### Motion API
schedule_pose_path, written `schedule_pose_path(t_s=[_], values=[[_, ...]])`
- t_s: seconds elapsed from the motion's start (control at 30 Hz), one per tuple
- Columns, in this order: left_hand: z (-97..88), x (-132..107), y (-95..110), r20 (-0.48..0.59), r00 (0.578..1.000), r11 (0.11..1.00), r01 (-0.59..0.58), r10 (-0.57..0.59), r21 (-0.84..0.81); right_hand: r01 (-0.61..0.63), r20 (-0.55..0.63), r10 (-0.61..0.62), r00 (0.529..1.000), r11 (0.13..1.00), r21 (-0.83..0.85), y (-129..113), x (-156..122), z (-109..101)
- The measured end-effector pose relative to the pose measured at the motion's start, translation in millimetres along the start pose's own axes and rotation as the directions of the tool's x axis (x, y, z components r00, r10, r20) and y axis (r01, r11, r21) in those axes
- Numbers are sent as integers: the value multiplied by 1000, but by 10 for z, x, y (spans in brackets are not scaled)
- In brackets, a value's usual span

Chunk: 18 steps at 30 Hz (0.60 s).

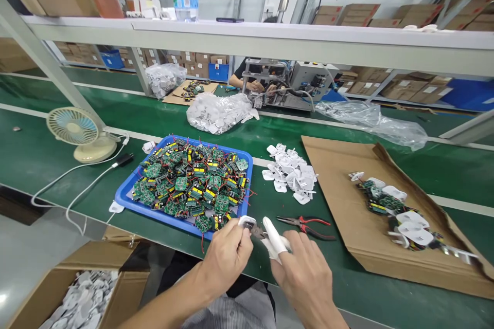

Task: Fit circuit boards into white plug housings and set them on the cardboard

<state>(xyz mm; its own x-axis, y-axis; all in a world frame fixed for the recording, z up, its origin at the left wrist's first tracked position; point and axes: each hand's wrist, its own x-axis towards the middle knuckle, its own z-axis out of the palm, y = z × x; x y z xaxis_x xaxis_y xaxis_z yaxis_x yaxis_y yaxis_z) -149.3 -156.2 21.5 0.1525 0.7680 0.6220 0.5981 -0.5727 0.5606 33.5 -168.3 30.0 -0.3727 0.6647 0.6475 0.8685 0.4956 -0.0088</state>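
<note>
My left hand (227, 254) is closed, pinching a small white plug shell (247, 222) at the near edge of the green bench. My right hand (303, 270), with white finger cots on two fingers, is closed on a small dark part I cannot make out, touching the shell. Just beyond my hands sits a blue tray (124, 196) heaped with green circuit boards (193, 180). A pile of white plug shells (291, 172) lies right of the tray. Red-handled pliers (306, 225) lie on the bench close to my right hand.
A cardboard sheet (339, 190) at right carries assembled boards and shells (397, 216). A small desk fan (77, 131) stands at left with cables. A box of white shells (81, 298) sits below left. Bagged shells (218, 110) lie further back, where another person's hands (257, 85) work at a machine.
</note>
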Motion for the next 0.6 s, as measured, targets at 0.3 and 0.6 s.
schedule_pose_path(t_s=[0.3,0.6], values=[[-159,102,-40,39,996,974,93,-86,-206,-203,142,152,978,848,491,-4,-68,108],[-202,85,-27,111,965,918,260,-237,-300,-4,-62,-2,998,995,-97,87,11,-96]])
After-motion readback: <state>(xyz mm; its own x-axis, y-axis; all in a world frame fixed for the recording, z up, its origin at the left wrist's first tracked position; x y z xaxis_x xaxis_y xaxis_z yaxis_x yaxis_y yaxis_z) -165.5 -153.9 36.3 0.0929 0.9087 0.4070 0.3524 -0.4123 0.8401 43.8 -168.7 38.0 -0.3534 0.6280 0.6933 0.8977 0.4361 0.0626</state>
